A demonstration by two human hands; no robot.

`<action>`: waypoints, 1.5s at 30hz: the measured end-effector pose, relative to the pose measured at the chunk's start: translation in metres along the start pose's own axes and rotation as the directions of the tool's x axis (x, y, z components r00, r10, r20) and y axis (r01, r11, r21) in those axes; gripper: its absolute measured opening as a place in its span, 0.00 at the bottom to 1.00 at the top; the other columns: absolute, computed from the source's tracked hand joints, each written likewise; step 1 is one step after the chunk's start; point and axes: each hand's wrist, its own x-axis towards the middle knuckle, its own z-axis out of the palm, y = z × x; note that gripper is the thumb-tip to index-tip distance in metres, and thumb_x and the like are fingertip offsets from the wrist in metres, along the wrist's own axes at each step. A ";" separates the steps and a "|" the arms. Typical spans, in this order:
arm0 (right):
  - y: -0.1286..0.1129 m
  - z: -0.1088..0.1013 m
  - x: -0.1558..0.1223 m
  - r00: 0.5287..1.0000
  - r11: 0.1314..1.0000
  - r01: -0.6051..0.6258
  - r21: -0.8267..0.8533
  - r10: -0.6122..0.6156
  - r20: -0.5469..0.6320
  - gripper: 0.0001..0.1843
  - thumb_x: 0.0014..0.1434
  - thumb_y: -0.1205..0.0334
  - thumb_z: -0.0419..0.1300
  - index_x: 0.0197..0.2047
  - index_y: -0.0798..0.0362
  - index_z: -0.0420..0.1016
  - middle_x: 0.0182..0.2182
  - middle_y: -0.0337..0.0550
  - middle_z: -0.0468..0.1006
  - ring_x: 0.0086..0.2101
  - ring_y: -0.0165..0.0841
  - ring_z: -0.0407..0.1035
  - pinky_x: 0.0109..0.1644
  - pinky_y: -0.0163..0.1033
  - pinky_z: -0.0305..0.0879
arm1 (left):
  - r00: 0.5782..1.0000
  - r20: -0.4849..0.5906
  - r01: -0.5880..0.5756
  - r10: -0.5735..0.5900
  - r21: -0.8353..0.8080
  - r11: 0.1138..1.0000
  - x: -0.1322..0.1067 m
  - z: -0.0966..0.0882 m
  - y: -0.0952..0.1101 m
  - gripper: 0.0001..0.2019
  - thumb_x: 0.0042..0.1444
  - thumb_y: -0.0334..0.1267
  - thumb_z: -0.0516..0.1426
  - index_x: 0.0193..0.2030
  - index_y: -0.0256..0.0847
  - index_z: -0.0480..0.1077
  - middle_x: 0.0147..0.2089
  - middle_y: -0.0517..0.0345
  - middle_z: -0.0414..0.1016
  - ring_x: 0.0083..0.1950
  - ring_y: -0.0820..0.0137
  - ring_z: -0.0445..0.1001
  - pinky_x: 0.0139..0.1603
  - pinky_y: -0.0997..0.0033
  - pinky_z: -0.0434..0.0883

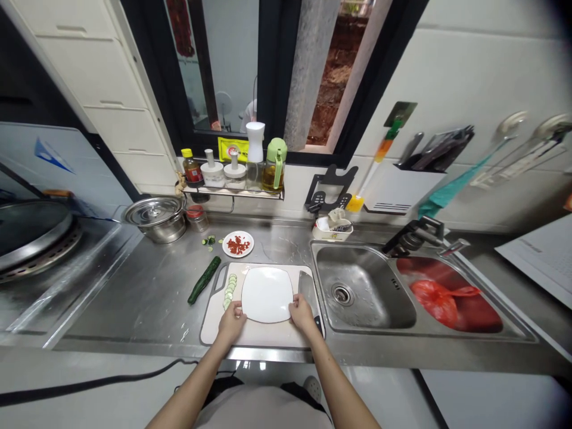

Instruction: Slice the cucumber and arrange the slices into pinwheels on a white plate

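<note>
A white square plate with rounded corners [267,294] is between my two hands, over the cutting board [277,338]. My left hand [233,320] pinches its left edge, and my right hand [302,311] grips the right edge. Whether the plate rests on the board or hovers just above, I cannot tell. Cucumber slices [230,288] lie in an overlapping row on the board, left of the plate. On the board's right side lies a kitchen knife [305,283], partly hidden by my right hand. Left of the board, a cucumber [204,280] lies on the steel counter.
Behind the board sits a small plate of chopped red pieces [238,244], with cucumber scraps [208,241] beside it. A lidded steel pot [161,221] stands back left. The sink [366,292] is at right, its second basin holding a red plastic bag [435,302]. Condiments line a shelf [232,193].
</note>
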 end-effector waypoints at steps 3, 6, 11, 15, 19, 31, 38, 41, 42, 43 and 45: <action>-0.001 0.000 -0.001 1.000 1.000 -0.003 -0.029 0.003 -0.001 0.12 0.53 0.70 0.51 0.42 0.53 0.65 0.21 0.29 0.64 0.18 0.26 0.63 0.25 0.30 0.55 | 1.000 0.002 0.013 -0.013 0.000 1.000 0.000 -0.001 -0.002 0.17 0.50 0.32 0.56 0.49 0.39 0.68 0.31 0.61 0.75 0.36 0.69 0.76 0.41 0.72 0.69; -0.003 0.000 -0.001 1.000 0.997 -0.014 -0.074 0.015 0.005 0.13 0.54 0.70 0.51 0.43 0.53 0.66 0.21 0.29 0.65 0.19 0.27 0.64 0.27 0.30 0.55 | 1.000 0.010 0.014 -0.014 -0.003 1.000 -0.001 -0.001 -0.001 0.18 0.50 0.33 0.57 0.50 0.38 0.68 0.31 0.60 0.75 0.36 0.69 0.76 0.41 0.73 0.69; -0.013 -0.006 -0.007 1.000 0.967 0.015 -0.255 -0.012 0.014 0.15 0.56 0.69 0.51 0.47 0.55 0.68 0.23 0.35 0.70 0.26 0.30 0.67 0.33 0.32 0.56 | 1.000 0.011 0.007 -0.008 0.054 0.999 -0.006 -0.007 0.004 0.18 0.52 0.36 0.56 0.52 0.38 0.67 0.32 0.60 0.76 0.37 0.68 0.76 0.40 0.72 0.67; -0.023 -0.014 -0.017 0.997 0.898 0.055 -0.437 -0.074 -0.027 0.18 0.58 0.67 0.52 0.52 0.58 0.68 0.29 0.43 0.75 0.34 0.34 0.69 0.37 0.34 0.54 | 0.999 -0.027 -0.022 0.027 0.172 0.985 -0.013 -0.020 0.008 0.17 0.54 0.39 0.56 0.51 0.41 0.66 0.34 0.60 0.76 0.34 0.69 0.74 0.36 0.73 0.65; -0.025 -0.018 -0.024 0.987 0.898 0.137 -0.418 -0.158 -0.016 0.17 0.61 0.65 0.51 0.52 0.56 0.68 0.26 0.39 0.72 0.32 0.33 0.67 0.35 0.34 0.52 | 0.996 -0.091 0.014 0.014 0.296 0.955 -0.018 -0.036 0.007 0.13 0.56 0.41 0.55 0.48 0.46 0.66 0.37 0.62 0.76 0.34 0.69 0.74 0.34 0.73 0.62; -0.020 -0.015 -0.034 0.971 0.898 0.232 -0.374 -0.238 0.029 0.14 0.59 0.65 0.51 0.45 0.53 0.74 0.26 0.38 0.73 0.29 0.32 0.66 0.34 0.34 0.52 | 0.981 -0.189 0.060 0.035 0.471 0.880 -0.013 -0.058 -0.003 0.14 0.58 0.43 0.53 0.49 0.44 0.67 0.40 0.56 0.76 0.44 0.62 0.74 0.40 0.68 0.61; -0.023 -0.013 -0.037 0.968 0.874 0.241 -0.422 -0.246 0.044 0.14 0.61 0.64 0.51 0.46 0.53 0.74 0.27 0.41 0.75 0.30 0.33 0.66 0.34 0.34 0.51 | 0.982 -0.165 0.006 0.096 0.529 0.848 -0.010 -0.050 0.001 0.12 0.59 0.42 0.54 0.47 0.43 0.70 0.44 0.53 0.76 0.46 0.61 0.72 0.43 0.65 0.61; -0.026 -0.011 -0.041 0.966 0.868 0.252 -0.427 -0.255 0.053 0.14 0.61 0.64 0.51 0.46 0.54 0.74 0.28 0.42 0.76 0.31 0.33 0.67 0.34 0.34 0.51 | 0.978 -0.171 -0.011 0.119 0.526 0.850 -0.008 -0.048 0.001 0.10 0.58 0.39 0.54 0.45 0.43 0.71 0.46 0.52 0.75 0.46 0.61 0.72 0.42 0.66 0.61; -0.027 -0.010 -0.042 0.964 0.866 0.259 -0.428 -0.259 0.058 0.14 0.61 0.64 0.51 0.46 0.54 0.74 0.29 0.42 0.76 0.32 0.33 0.67 0.34 0.34 0.51 | 0.976 -0.175 -0.021 0.131 0.522 0.853 -0.007 -0.047 0.000 0.09 0.58 0.38 0.54 0.44 0.42 0.71 0.46 0.52 0.75 0.46 0.62 0.71 0.42 0.67 0.61; -0.028 -0.009 -0.043 0.962 0.864 0.265 -0.429 -0.264 0.063 0.14 0.61 0.64 0.51 0.46 0.54 0.74 0.30 0.43 0.76 0.32 0.34 0.68 0.34 0.34 0.52 | 0.973 -0.177 -0.035 0.147 0.516 0.856 -0.006 -0.047 0.000 0.08 0.58 0.37 0.54 0.43 0.42 0.71 0.46 0.51 0.75 0.46 0.62 0.71 0.42 0.67 0.61; -0.031 -0.008 -0.046 0.960 0.861 0.275 -0.429 -0.270 0.073 0.14 0.61 0.64 0.51 0.46 0.54 0.74 0.31 0.43 0.77 0.33 0.34 0.68 0.34 0.34 0.51 | 0.969 -0.179 -0.062 0.172 0.496 0.866 -0.005 -0.045 -0.001 0.07 0.57 0.35 0.54 0.41 0.42 0.71 0.45 0.52 0.75 0.46 0.63 0.71 0.41 0.68 0.61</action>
